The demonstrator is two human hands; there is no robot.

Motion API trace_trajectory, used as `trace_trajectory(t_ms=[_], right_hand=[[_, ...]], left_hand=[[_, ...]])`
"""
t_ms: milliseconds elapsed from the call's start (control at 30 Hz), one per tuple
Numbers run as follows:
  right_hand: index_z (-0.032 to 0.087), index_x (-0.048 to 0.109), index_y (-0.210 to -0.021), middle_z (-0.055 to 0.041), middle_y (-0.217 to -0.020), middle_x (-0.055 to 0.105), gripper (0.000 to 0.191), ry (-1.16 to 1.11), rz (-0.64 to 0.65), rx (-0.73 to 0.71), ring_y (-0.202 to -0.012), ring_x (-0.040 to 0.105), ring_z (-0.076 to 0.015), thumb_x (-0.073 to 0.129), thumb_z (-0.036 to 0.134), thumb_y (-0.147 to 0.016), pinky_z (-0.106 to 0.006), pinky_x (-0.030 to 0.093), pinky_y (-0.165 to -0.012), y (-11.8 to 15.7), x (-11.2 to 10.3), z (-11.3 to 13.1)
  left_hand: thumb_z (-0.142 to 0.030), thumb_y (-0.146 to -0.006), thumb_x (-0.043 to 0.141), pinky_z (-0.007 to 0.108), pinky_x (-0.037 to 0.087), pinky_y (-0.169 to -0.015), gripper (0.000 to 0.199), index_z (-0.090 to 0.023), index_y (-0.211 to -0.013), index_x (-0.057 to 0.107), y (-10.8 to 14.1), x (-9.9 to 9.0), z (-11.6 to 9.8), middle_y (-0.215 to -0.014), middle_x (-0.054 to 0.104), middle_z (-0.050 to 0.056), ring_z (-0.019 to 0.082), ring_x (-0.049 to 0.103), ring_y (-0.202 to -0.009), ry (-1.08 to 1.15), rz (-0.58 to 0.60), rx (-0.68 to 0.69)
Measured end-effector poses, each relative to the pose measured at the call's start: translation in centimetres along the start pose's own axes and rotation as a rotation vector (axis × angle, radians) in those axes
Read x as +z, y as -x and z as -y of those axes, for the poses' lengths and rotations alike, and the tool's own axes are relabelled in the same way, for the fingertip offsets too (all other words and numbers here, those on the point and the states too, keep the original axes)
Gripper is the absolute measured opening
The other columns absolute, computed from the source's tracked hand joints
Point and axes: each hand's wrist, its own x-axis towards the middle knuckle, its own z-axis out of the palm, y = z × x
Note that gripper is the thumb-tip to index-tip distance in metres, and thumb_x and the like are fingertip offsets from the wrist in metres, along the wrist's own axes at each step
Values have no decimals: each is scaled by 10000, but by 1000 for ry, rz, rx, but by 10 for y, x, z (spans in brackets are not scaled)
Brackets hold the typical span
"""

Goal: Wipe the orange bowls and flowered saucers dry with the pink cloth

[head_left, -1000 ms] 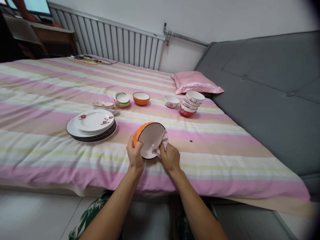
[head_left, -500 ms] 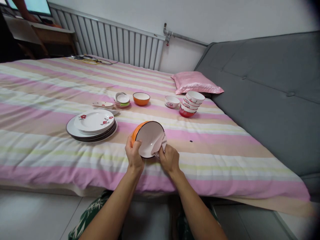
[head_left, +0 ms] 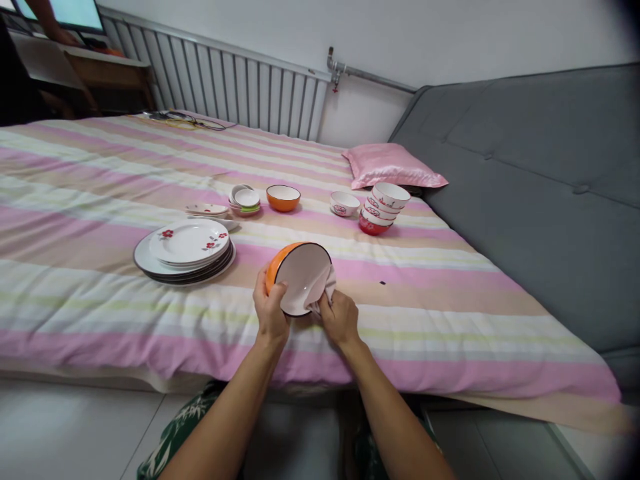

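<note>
My left hand (head_left: pixel 271 305) grips the left side of an orange bowl (head_left: pixel 296 270) with a white inside and a dark rim. The bowl is tilted, its opening facing me. At its right edge my right hand (head_left: pixel 340 317) is closed on a pale pink cloth (head_left: pixel 323 288), which lies over the rim and against the inside wall. Fingers of both hands are partly hidden behind the bowl and cloth. To the left lies a stack of plates (head_left: pixel 190 243), the top ones white with red flowers. A second orange bowl (head_left: pixel 283 199) stands upright farther back.
Small dishes (head_left: pixel 245 198) sit behind the plates. A white patterned bowl (head_left: pixel 345 203) and a leaning stack of bowls (head_left: pixel 384 208) stand at right, before a pink pillow (head_left: pixel 393 165). A grey headboard (head_left: pixel 530 173) borders the striped bed. Another person's arm (head_left: pixel 47 20) shows far left.
The bowl has shifted very slightly to the right, with my left hand on it. My right hand and the cloth have hardly moved.
</note>
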Motion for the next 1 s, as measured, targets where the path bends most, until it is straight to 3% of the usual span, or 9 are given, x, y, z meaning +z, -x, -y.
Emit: trace_trajectory(t_ms=[133,333,533,667,800,1000], right_hand=[[180,577,-601,-35,-568,589,506,-176,70,82,-543,517,-149,355,535,-885,-247,255,-510,-4,-2,-3],[175,536,-549,-1,-511,503,526,-421,103,153,-516,469,-134,388,580,-851,-232,285,-492,-7,6,-16],[148,647,-673,-57,-602,618,581,-487,-136,303,-592,549,-191,355,618,-852,-253,339,-512,-9,10,-19],[154,672,-840,-56,-701,665,490,-415,-318,201,-654,579,-201,396,558,-858,-265,383,-595,-11,-1,-17],[164,647,-832,-54,-704,646,447,-295,-358,105,-646,570,-195,406,539,-865,-267,372,-615,-11,-9,-15],[185,627,-834,-27,-641,610,404,-217,-239,125,-584,530,-187,386,506,-884,-261,322,-572,-13,-8,-13]], left_hand=[[-326,-681,564,361,470,-875,569,-191,-1233,531,2,-3,4,-1174,601,85,274,569,-1063,-84,67,64],[-366,-666,630,375,426,-974,642,-208,-1272,491,3,-3,2,-1305,537,89,306,495,-1210,-169,277,179],[-365,-679,689,401,364,-1036,656,-188,-1274,478,0,0,-7,-1328,515,109,294,469,-1232,-198,415,62],[-329,-635,729,397,389,-996,623,-175,-1202,522,0,1,-14,-1223,579,109,285,526,-1145,-297,481,-57],[-304,-617,723,394,408,-948,586,-184,-1161,539,1,-2,-15,-1158,611,100,279,551,-1083,-339,497,-114],[-251,-597,639,384,420,-868,460,-155,-1042,573,-1,-5,-12,-1017,632,81,269,565,-958,-459,398,-133]])
